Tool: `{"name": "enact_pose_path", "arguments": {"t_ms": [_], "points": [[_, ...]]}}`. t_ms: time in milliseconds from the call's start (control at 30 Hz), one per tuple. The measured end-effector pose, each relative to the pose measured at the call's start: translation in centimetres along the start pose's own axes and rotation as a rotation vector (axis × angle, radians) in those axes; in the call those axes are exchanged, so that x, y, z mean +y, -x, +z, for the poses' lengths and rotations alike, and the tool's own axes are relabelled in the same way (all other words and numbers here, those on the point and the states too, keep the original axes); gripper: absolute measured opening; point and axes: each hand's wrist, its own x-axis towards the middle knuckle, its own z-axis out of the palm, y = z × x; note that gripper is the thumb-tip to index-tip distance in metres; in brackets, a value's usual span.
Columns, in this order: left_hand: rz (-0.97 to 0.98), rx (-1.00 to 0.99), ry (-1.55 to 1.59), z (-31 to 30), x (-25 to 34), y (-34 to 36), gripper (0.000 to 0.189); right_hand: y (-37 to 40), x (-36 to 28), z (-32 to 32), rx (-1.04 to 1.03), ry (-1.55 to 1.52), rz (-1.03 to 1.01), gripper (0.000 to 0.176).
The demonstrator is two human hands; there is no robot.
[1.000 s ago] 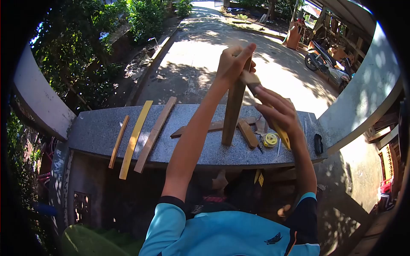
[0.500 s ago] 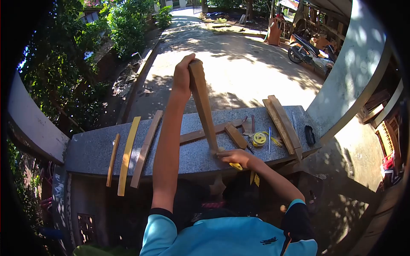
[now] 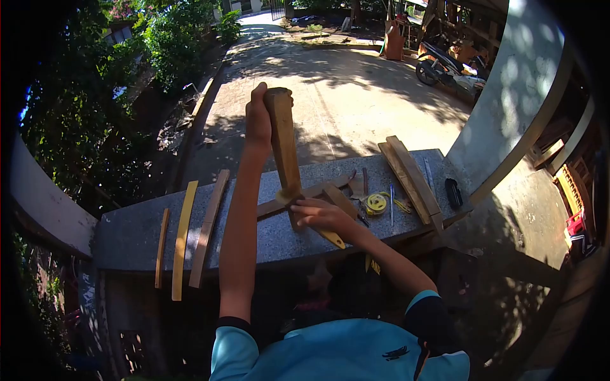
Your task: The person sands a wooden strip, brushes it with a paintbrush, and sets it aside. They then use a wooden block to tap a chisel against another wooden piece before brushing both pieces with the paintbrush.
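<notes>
The bench (image 3: pixel 140 228) is a long slab of grey stone with tiny speckles. It looks smooth and hard, and it sits on top of a low wall outdoors. Behind it runs a pale concrete driveway (image 3: pixel 356 108), part in bright sun and part in leafy shade. Green bushes (image 3: pixel 171 38) grow on the left. A motorbike (image 3: pixel 445 66) is parked far back on the right, and a big white pillar (image 3: pixel 508 120) stands close by on that side.

A wooden post (image 3: pixel 284 152) stands almost straight up on the bench, leaning a little. It is brown, thick and square, with flat sides. The left hand (image 3: pixel 259 120) has its grip shut tight around the top of the post. Near the bottom of the post, the right hand (image 3: pixel 321 214) has its grip closed on a yellow-handled tool (image 3: pixel 333 239). The hand presses against the lower part of the wood. The tool's working end is hidden by the hand.

On the left part of the bench lie three thin flat sticks side by side, sticking out over the near edge: a short brown slat (image 3: pixel 161 247), a bright yellow strip (image 3: pixel 182 238) and a longer brown slat (image 3: pixel 208 228). A flat brown board (image 3: pixel 270 207) lies behind the post. To the right are a round yellow tape measure (image 3: pixel 377 203), two long planks (image 3: pixel 410 181) lying together, and a small black thing (image 3: pixel 452 193) near the end.
</notes>
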Motion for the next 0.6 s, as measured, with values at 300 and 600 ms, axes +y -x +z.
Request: {"name": "enact_pose_path", "arguments": {"t_ms": [300, 600], "points": [[-0.032, -0.167, 0.14, -0.2, -1.8, 0.0, 0.062, -1.8, -2.1, -6.3, 0.086, 0.383, -0.379, 0.022], [0.168, -0.016, 0.08, -1.1, -2.5, 0.5, 0.055, -4.0, -2.4, -5.6, 0.187, 0.327, -0.423, 0.024]]}}
